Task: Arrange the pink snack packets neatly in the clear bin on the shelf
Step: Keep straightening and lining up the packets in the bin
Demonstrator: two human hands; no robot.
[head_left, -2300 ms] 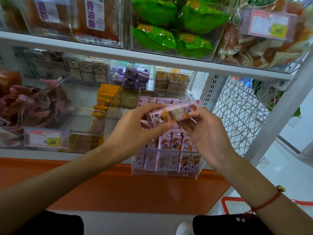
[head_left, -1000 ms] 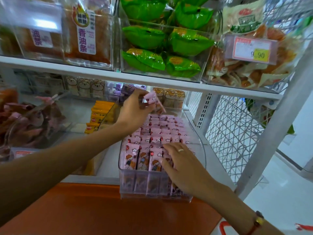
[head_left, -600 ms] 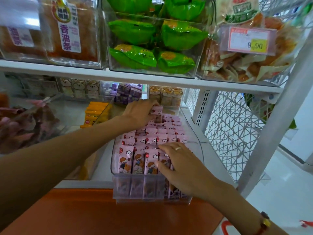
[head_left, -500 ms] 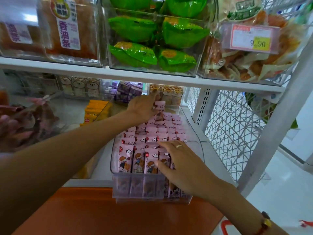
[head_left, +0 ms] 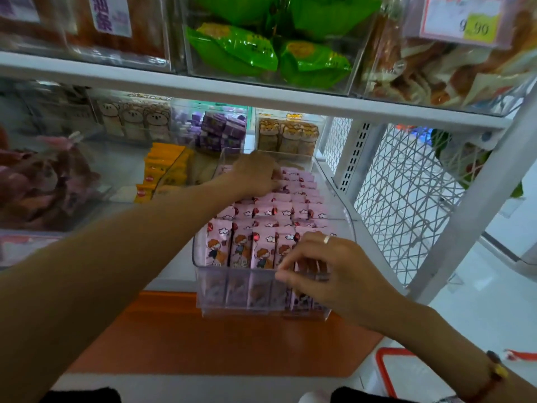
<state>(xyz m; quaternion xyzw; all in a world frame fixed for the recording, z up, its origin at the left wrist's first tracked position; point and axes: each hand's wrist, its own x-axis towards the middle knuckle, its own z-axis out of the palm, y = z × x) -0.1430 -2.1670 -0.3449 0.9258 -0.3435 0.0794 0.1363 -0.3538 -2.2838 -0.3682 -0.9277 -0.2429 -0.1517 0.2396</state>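
Observation:
A clear bin [head_left: 232, 289] sits at the front of the lower shelf, filled with rows of upright pink snack packets [head_left: 263, 228] with cartoon prints. My left hand [head_left: 255, 173] reaches to the bin's back end, its fingers curled down on a pink packet in the rear row. My right hand [head_left: 328, 269] is at the front right corner. Its fingers curl over the tops of the front-row packets and its thumb lies along the bin's front wall. It hides the packets under it.
Left of the bin is a bin of yellow packets [head_left: 162, 173], with purple packets [head_left: 220, 132] behind. The upper shelf [head_left: 261, 97] with green bags [head_left: 250, 50] hangs low overhead. A white wire mesh panel [head_left: 401, 199] closes the right side. A red basket [head_left: 383, 373] sits on the floor.
My left hand carried one pink packet to the back of the bin and has lowered onto the rear row. My right hand's flat fingers have curled over the front-row packets.

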